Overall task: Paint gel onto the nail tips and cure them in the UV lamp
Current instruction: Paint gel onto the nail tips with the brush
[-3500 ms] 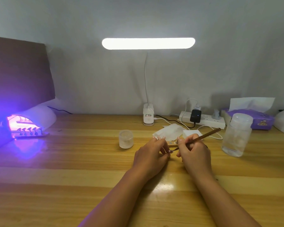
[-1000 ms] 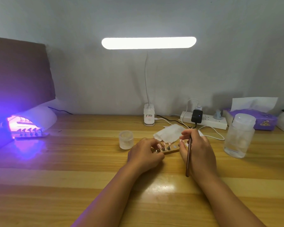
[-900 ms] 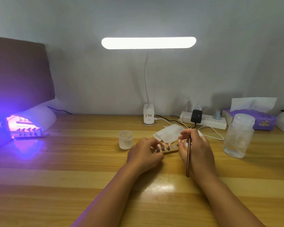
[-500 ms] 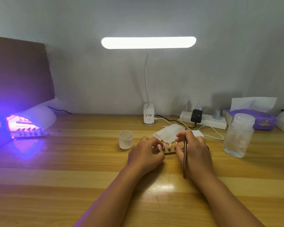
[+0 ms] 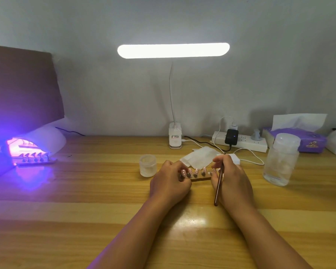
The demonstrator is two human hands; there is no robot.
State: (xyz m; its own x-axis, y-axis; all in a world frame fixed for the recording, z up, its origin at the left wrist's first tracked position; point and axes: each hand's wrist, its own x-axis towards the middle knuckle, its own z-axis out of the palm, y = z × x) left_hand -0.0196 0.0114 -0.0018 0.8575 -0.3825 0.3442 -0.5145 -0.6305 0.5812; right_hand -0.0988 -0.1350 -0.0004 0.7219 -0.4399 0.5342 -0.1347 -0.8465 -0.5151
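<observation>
Looking down from the head view, both hands meet in the middle of the tabletop. The left hand pinches the left end of a wooden strip with curled fingers. I think this is to stop the row of nail tips from wobbling. The right hand grips a thin brush, with the handle pointing back at the person. The brush end is down by the right end of the strip. Fingers hide it, so I cannot tell if it touches a tip.

A small gel jar sits just beside the left hand, likely close for easy dipping. A white wipe lies just behind the hands, maybe for cleaning the brush. The desk lamp shines right over the hands, which helps with such tiny work.

Far off to the left, the UV lamp glows purple. Another strip of tips sits in its mouth, likely drying hard.
</observation>
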